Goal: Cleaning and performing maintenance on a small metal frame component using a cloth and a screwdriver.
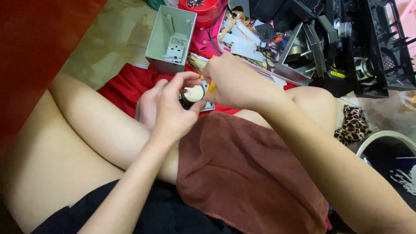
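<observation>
Small round part [193,94] mostly covered by left hand [167,110] and right hand [234,82]; kind not determinable. Yellow item at right palm largely hidden. White-rimmed bin [381,138] cut off by right edge. Black frame [381,43] cropped at top.

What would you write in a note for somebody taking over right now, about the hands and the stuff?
Left hand: fingers pinched at the edge of the small round cream-and-black part on a grey metal plate, steadying it above the lap.
Right hand: closed around a yellow-handled tool, its tip hidden behind the fingers at that part.
Nearby: brown towel over the knee, red cloth on the floor, open grey metal box behind it, a second grey casing and a black plastic frame to the right.
Done: boxes lie opened.
Left: the part is in both hands, not set down.
</observation>
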